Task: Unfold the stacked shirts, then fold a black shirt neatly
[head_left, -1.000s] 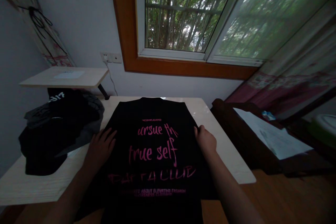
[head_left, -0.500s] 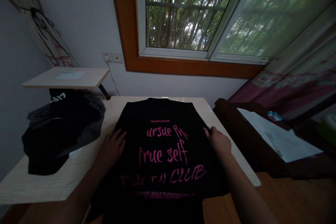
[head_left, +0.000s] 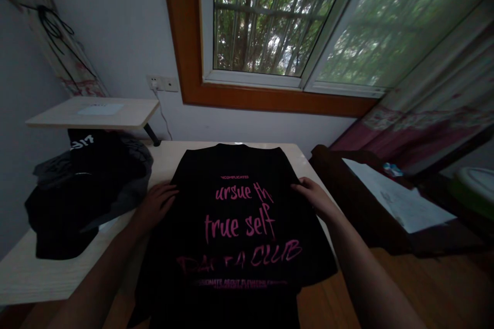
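At nine o'clock, beneath a raised shelf (head_left: pixel 135 114), a heap of dark clothes (head_left: pixel 77 200) sits on the table (head_left: pixel 42 280). Toward eight o'clock the left hand (head_left: pixel 155 203) rests bent fingers along one side of the black shirt (head_left: pixel 239 244), spread print-up at six o'clock, its lower part past the table's near edge. At four o'clock the right hand (head_left: pixel 317 199) sets fingertips to the opposite side. Whether either pinches cloth, I cannot tell. The step looks like straightening; the next move calls for even handling of both sides. Against a second ago, the shirt lies further toward three o'clock, its five-o'clock sleeve (head_left: pixel 321 267) showing more fully.
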`<state>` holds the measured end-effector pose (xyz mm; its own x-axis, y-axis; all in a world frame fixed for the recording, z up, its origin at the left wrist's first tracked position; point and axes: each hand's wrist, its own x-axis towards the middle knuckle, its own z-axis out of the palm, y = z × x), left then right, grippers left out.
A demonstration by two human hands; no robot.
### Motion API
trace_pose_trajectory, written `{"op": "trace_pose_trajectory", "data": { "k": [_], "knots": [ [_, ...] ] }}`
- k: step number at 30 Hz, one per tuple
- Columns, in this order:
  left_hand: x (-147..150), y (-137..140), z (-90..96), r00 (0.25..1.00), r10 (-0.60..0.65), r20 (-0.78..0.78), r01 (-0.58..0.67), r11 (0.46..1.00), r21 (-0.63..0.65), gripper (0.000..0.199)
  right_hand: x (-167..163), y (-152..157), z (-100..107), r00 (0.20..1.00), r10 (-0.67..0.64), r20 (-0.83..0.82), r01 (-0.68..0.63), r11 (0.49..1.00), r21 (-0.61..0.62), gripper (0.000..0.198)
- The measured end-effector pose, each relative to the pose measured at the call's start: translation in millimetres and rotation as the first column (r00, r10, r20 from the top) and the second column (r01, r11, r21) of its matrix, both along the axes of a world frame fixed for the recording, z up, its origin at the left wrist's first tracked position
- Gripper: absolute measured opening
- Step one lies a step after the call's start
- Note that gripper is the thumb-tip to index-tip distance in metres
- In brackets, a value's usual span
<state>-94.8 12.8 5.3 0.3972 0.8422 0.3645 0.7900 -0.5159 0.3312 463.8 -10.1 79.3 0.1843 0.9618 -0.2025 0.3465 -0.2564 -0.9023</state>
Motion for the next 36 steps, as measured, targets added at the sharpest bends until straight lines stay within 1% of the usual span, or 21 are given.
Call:
{"op": "trace_pose_trajectory", "data": {
  "k": [2,5,8,11,12,13,14,15,16,17,18,19,20,23,24,25,28,30,31,34,36],
  "knots": [
    [-2.4,-1.1,-1.3,0.999,-0.014,0.033,0.014,1.000,-0.002,0.034,-25.4,2.8,19.0,0.995,0.010,-0.097,-0.006,0.999,0.043,0.036],
    [-2.2,-3.9,-0.5,0.998,-0.027,0.053,0.028,1.000,-0.009,0.033,-75.6,13.5,44.8,0.984,0.108,-0.143,-0.088,0.986,0.140,0.034],
    [-1.3,-5.5,1.5,0.998,-0.032,0.060,0.033,0.999,-0.024,0.033,-138.8,28.3,57.5,0.970,0.231,-0.070,-0.207,0.945,0.253,0.031],
    [-0.8,-7.2,3.9,0.998,-0.027,0.056,0.030,0.999,-0.039,0.035,-210.1,35.7,55.2,0.928,0.368,0.061,-0.368,0.873,0.322,0.024],
    [-0.7,-8.2,4.9,0.998,-0.024,0.054,0.027,0.999,-0.046,0.036,-232.9,35.1,52.3,0.903,0.412,0.118,-0.427,0.839,0.337,0.022],
    [-0.4,-9.3,6.1,0.998,-0.020,0.054,0.023,0.998,-0.053,0.036,-253.7,33.2,48.7,0.857,0.487,0.168,-0.514,0.788,0.339,0.020],
    [-0.2,-10.5,7.3,0.998,-0.015,0.057,0.018,0.998,-0.060,0.037,-271.5,30.7,44.8,0.776,0.597,0.203,-0.628,0.707,0.325,0.018],
    [0.1,-11.6,8.6,0.998,-0.010,0.061,0.014,0.998,-0.067,0.038,-285.5,28.1,40.6,0.669,0.703,0.241,-0.740,0.600,0.302,0.016],
    [0.4,-12.6,9.8,0.998,-0.007,0.066,0.012,0.997,-0.074,0.038,-295.0,26.3,36.4,0.593,0.752,0.287,-0.802,0.519,0.296,0.015],
    [0.7,-13.3,11.1,0.998,-0.006,0.070,0.012,0.997,-0.079,0.038,-299.9,25.7,32.0,0.539,0.775,0.331,-0.840,0.464,0.281,0.016],
    [1.1,-13.9,12.3,0.997,-0.005,0.074,0.011,0.996,-0.083,0.038,-300.3,26.8,27.7,0.514,0.772,0.375,-0.857,0.439,0.271,0.019],
    [1.7,-14.3,13.6,0.997,-0.006,0.076,0.013,0.996,-0.086,0.038,-296.7,29.5,23.4,0.520,0.746,0.415,-0.854,0.447,0.265,0.023],
    [2.4,-14.6,14.9,0.997,-0.006,0.077,0.012,0.996,-0.085,0.038,-290.1,33.6,19.3,0.543,0.708,0.451,-0.839,0.479,0.259,0.026],
    [6.7,-16.7,20.8,0.998,0.008,0.068,-0.003,0.997,-0.073,0.035,-261.0,50.1,8.5,0.628,0.543,0.558,-0.752,0.606,0.258,0.035],
    [9.0,-18.0,23.5,0.998,0.017,0.064,-0.013,0.997,-0.071,0.034,-251.3,55.6,5.6,0.636,0.488,0.598,-0.731,0.629,0.264,0.040],
    [11.7,-19.7,26.6,0.998,0.029,0.061,-0.024,0.997,-0.072,0.033,-242.8,60.8,2.9,0.631,0.444,0.636,-0.720,0.640,0.268,0.047],
    [21.9,-26.2,36.3,0.996,0.068,0.051,-0.064,0.995,-0.077,0.030,-226.5,74.8,-4.0,0.561,0.380,0.735,-0.747,0.615,0.253,0.068],
    [29.9,-31.0,41.6,0.996,0.088,0.035,-0.085,0.993,-0.079,0.031,-222.9,84.2,-7.8,0.513,0.362,0.778,-0.775,0.586,0.237,0.071],
    [34.1,-33.4,43.6,0.995,0.101,0.025,-0.098,0.992,-0.084,0.032,-222.5,89.2,-9.1,0.496,0.353,0.793,-0.785,0.573,0.235,0.066],
    [47.4,-40.3,47.8,0.985,0.173,-0.009,-0.173,0.979,-0.109,0.038,-224.3,104.3,-8.8,0.457,0.340,0.822,-0.815,0.529,0.235,0.038],
    [55.9,-44.3,49.5,0.972,0.230,-0.041,-0.234,0.966,-0.110,0.039,-226.8,114.2,-4.2,0.451,0.333,0.828,-0.827,0.506,0.246,0.028]
  ]
}}
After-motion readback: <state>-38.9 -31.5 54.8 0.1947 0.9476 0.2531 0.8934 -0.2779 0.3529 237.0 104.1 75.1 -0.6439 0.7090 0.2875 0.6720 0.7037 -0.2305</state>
